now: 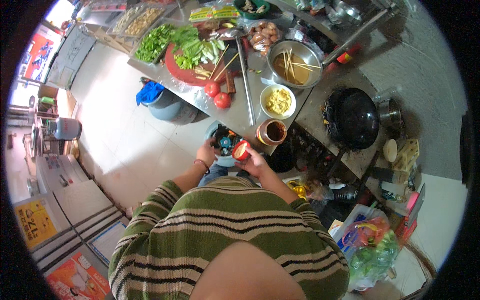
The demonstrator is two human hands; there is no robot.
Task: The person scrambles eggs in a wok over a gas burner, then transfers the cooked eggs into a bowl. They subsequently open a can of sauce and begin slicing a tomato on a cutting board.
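A small red lid or cup with a pale inside (240,150) is held in the fingers of my right hand (252,161). My left hand (206,153) is beside it, over a bluish bin (225,161) holding dark items; whether its fingers hold anything cannot be told. Just beyond my right hand, an uncapped jar of dark red sauce (270,132) rests at the metal counter's corner. Behind the jar are a white bowl of yellow food, likely scrambled egg (278,101), and a steel bowl of brown liquid with chopsticks (294,63).
Two tomatoes (217,93), a ladle (245,86) and a cleaver (230,80) lie near a red cutting board (174,71) with chopped greens. Potatoes or eggs in plastic (264,34) are behind. A black wok (354,118) stands right; a grey bin with a blue bag (165,105) stands left.
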